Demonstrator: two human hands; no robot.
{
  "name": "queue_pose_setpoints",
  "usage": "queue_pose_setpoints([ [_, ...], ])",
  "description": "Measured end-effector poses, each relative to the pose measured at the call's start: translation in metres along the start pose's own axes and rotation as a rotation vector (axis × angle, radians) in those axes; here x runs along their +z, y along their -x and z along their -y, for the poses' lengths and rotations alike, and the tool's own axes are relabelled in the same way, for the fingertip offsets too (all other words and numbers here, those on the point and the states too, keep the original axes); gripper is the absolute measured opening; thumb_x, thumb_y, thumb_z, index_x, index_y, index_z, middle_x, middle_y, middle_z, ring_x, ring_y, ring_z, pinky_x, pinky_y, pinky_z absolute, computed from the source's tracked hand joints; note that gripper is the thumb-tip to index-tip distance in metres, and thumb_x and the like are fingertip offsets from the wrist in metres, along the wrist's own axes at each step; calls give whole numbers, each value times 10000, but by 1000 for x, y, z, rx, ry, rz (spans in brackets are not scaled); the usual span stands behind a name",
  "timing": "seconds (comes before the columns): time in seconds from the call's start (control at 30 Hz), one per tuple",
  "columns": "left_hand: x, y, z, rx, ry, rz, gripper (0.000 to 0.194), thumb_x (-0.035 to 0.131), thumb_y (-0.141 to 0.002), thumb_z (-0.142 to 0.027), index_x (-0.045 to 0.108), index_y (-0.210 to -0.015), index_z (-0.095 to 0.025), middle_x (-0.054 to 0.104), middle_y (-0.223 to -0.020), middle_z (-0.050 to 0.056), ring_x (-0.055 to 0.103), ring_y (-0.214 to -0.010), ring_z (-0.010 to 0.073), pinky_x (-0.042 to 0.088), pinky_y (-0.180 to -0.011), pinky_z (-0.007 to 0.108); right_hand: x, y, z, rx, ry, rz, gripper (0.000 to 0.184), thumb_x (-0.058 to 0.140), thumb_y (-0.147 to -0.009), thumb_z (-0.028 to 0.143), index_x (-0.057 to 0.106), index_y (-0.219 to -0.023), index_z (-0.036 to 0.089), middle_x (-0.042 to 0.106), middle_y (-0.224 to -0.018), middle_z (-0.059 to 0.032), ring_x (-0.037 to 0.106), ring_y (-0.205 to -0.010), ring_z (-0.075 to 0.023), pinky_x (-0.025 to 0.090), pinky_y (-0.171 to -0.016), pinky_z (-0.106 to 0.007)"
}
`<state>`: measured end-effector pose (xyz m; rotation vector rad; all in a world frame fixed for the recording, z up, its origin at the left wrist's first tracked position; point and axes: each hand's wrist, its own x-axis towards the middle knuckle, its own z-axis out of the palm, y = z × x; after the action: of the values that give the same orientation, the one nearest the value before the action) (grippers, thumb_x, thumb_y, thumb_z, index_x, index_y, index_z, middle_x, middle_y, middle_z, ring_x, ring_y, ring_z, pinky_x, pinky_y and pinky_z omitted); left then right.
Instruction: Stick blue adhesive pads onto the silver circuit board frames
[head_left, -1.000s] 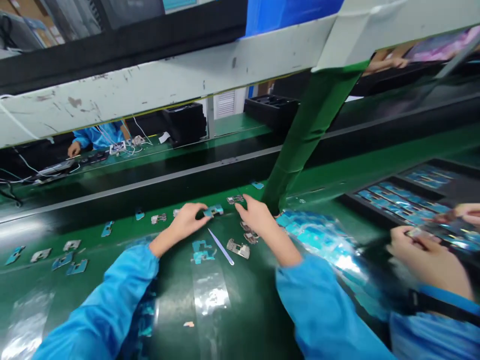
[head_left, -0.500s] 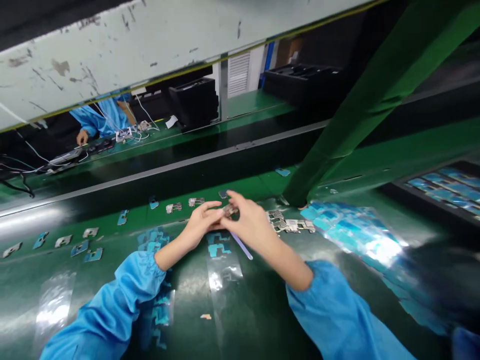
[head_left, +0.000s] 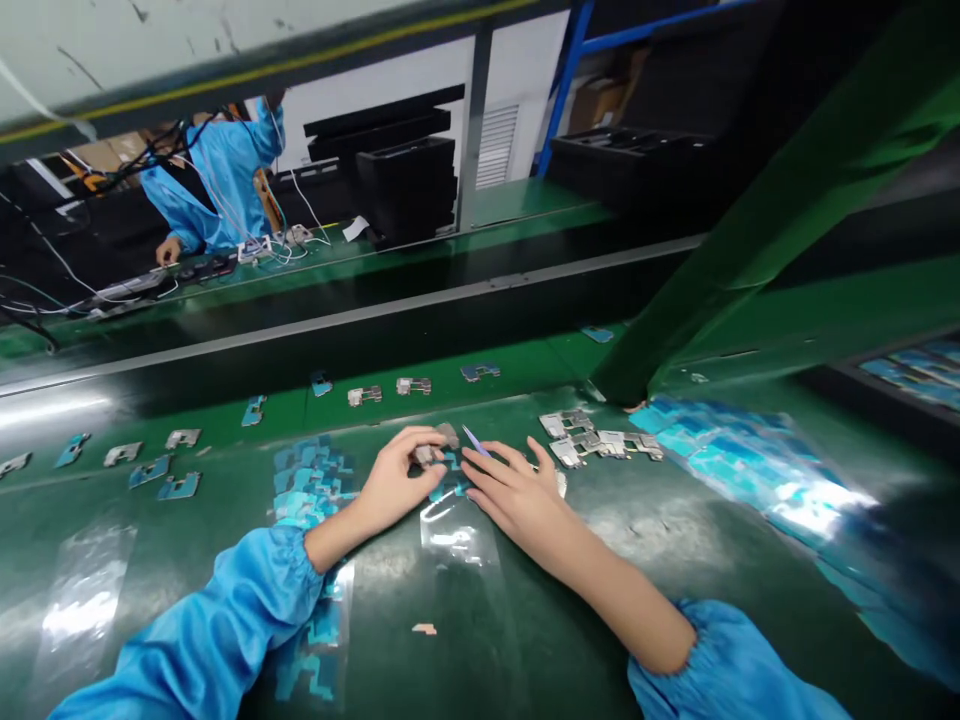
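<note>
My left hand (head_left: 401,475) has thumb and fingers curled round a small circuit board with metal shields (head_left: 448,436). My right hand (head_left: 517,490) is beside it, back upward, fingers reaching left and partly spread. A thin purple pointed tool (head_left: 475,441) sticks out past its fingertips, tip up and left; the rest is hidden by the hand. Below both hands, blue film cut-outs (head_left: 452,462) lie on a clear plastic strip (head_left: 457,535). A pale edge of something (head_left: 561,482) shows under the right hand, too covered to name.
Several shielded boards (head_left: 592,440) are piled to the right, before sheets of blue film (head_left: 735,450). More boards (head_left: 364,396) lie along the back and left. A green post (head_left: 712,280) rises at right. Blue cut-outs (head_left: 311,480) lie on the left. A co-worker (head_left: 225,170) is across the bench.
My hands have come apart: the right has moved right and lower, its fingers more spread. The left keeps the board. The purple tool now points up-left. The view has shifted, showing more of the co-worker.
</note>
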<state>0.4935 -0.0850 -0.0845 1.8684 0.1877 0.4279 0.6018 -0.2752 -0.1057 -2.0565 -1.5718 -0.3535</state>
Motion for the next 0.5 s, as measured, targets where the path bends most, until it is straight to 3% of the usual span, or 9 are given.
queue_pose_setpoints([
  [0.07, -1, 2, -2, 74, -124, 164, 522, 748, -775, -252, 609, -1277, -226, 577, -1326, 106, 584, -1189, 249, 452, -1058, 395, -1, -1, 3, 2, -25, -59, 291, 423, -1086, 285, 703, -1078, 203, 698, -1142, -51, 572, -1127, -276, 119, -1146, -580],
  [0.13, -3, 2, -5, 118, -226, 252, 642, 771, -759, -247, 548, -1361, -236, 553, -1368, 108, 542, -1256, 265, 425, -1101, 415, -4, -1, 4, -1, -57, -105, 292, 430, -1088, 294, 704, -1074, 194, 711, -1085, -49, 588, -1084, -269, 139, -1144, -583],
  [0.3, -6, 0, -8, 113, -235, 279, 572, 749, -802, -261, 574, -1345, -228, 575, -1350, 122, 553, -1246, 272, 429, -1101, 436, -12, 2, 3, -76, -74, -64, 220, 484, -1044, 165, 686, -1130, 174, 706, -1082, -68, 594, -1103, -278, 276, -1122, -589],
  [0.4, -5, -2, -5, 32, -102, 255, 481, 745, -813, -266, 629, -1279, -225, 613, -1307, 114, 581, -1213, 267, 433, -1094, 435, -14, 3, 6, -101, -91, -84, 283, 443, -1022, 95, 696, -1113, 183, 693, -1105, -91, 625, -1076, -262, 394, -1069, -562],
  [0.5, -4, -3, 1, -129, 219, 236, 519, 781, -795, -294, 615, -1277, -195, 643, -1272, 122, 629, -1145, 255, 482, -1033, 414, -18, 2, 11, -65, -105, -186, 258, 467, -1013, 102, 708, -1059, 182, 634, -1214, -142, 618, -1098, -272, 483, -990, -525],
])
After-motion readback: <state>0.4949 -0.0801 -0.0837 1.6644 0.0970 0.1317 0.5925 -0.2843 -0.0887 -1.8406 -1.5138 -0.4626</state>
